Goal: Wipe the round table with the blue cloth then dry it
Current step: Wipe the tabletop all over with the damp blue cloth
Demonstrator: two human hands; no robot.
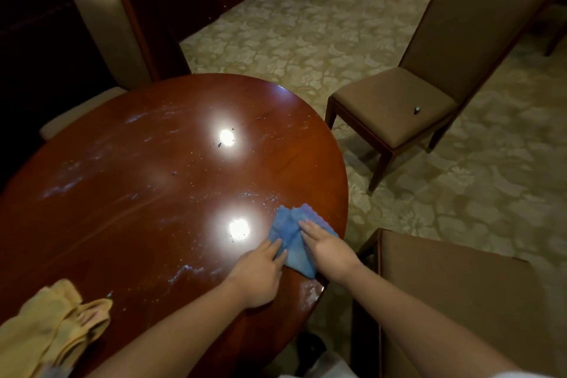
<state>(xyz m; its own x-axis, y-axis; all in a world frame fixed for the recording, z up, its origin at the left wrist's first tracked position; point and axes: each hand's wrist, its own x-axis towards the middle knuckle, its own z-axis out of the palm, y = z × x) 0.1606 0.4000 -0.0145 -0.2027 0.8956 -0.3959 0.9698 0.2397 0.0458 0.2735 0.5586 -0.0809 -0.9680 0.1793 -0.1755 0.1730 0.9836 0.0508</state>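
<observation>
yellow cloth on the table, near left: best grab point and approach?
Judging by its pose, take the yellow cloth at the bunched folds nearest the table's middle, coming from above with the left hand. It lies crumpled and limp, so the raised ridges offer a pinch; its near end runs out of view.

Both bare forearms are reaching in from the near edge of the desk (129, 199), converging toward its right edge. The left hand (260, 274) is lying palm down, its fingers (277, 250) stretched forward and slightly spread, the tips pressing on the near-left edge of the blue cloth (291, 242). The right hand (327, 247) is also lying flat, palm down, with straight fingers (310, 228) pointing up and left, resting on top of the cloth just beside the left hand.
</observation>
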